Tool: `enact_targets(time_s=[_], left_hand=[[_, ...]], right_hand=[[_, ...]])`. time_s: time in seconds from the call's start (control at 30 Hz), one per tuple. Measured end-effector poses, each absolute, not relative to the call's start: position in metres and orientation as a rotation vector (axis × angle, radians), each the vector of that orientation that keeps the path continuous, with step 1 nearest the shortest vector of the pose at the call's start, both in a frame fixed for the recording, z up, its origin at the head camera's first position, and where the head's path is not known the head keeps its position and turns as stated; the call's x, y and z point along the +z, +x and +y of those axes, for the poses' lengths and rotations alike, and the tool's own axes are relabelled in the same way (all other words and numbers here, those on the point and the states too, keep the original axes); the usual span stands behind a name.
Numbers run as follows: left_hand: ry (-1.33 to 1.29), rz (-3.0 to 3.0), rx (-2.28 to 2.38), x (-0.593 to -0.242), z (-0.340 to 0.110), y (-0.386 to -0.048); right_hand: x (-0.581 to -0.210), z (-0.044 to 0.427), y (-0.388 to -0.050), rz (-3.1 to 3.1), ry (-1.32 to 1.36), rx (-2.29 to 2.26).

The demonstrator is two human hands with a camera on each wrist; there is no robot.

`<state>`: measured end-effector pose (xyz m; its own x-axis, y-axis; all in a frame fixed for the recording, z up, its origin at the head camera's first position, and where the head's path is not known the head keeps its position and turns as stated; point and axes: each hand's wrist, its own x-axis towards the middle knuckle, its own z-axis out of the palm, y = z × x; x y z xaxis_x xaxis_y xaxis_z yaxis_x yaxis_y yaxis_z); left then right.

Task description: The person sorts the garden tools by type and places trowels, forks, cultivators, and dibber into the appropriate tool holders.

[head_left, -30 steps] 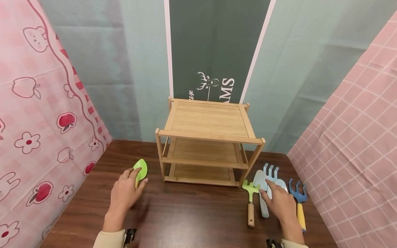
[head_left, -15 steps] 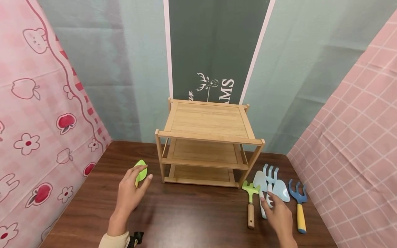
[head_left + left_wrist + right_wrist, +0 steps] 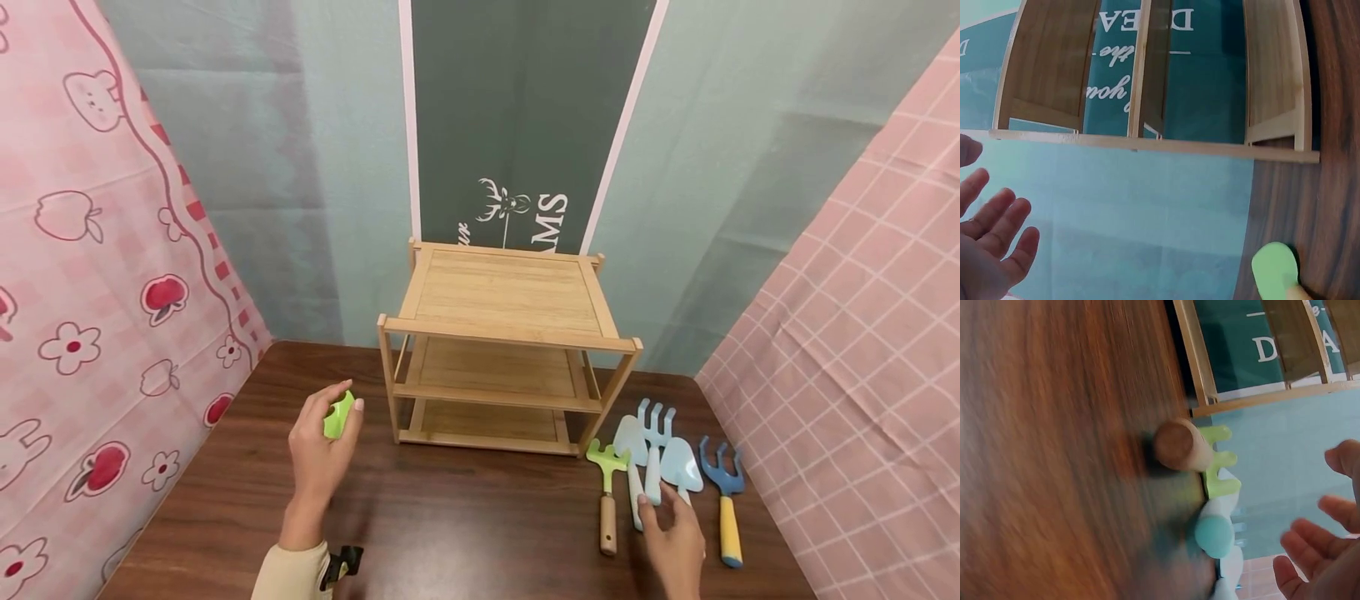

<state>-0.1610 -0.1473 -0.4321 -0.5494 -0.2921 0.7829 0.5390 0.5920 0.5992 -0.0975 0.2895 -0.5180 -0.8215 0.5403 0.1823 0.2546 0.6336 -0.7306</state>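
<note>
My left hand [image 3: 318, 454] hovers over a small green hand trowel [image 3: 339, 415] lying on the table left of the shelf. The left wrist view shows its fingers [image 3: 1007, 219] relaxed, apart from the trowel [image 3: 1274, 272]. On the right, my right hand [image 3: 675, 537] is above the handles of light-blue garden tools, its relaxed fingers [image 3: 1316, 540] holding nothing. Near it are a light-blue hand rake [image 3: 655, 433], two light-blue trowels, one on the left [image 3: 632, 437] and one on the right [image 3: 681, 463], and a green hand rake [image 3: 607, 468] with a wooden handle.
A three-tier wooden shelf [image 3: 510, 292] stands at the back middle of the brown table [image 3: 465, 517]. At the far right lies a dark-blue hand rake [image 3: 723, 479] with a yellow handle. Pink cloths hang at both sides, a green-grey curtain [image 3: 345, 167] behind.
My right hand has drawn back toward the near edge, uncovering the light-blue tools. The left hand has shifted slightly right above the green trowel. The tools lie as before.
</note>
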Motion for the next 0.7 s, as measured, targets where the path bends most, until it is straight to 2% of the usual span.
enact_targets(time_s=[0.27,0.47,0.7], left_hand=[[-0.117,-1.724,-1.296,-0.409,-0.123,-0.162],[-0.068,-1.666,-1.360,-0.399,-0.115,-0.166],[-0.075,-1.656,-1.429,-0.395,-0.115,-0.174]], right_hand=[[-0.527,0.280,-0.095,-2.282,-0.831,1.285],[-0.540,0.272,-0.090,-2.150,-0.842,1.383],[-0.588,0.279,-0.099,-2.017,-0.993,1.500]])
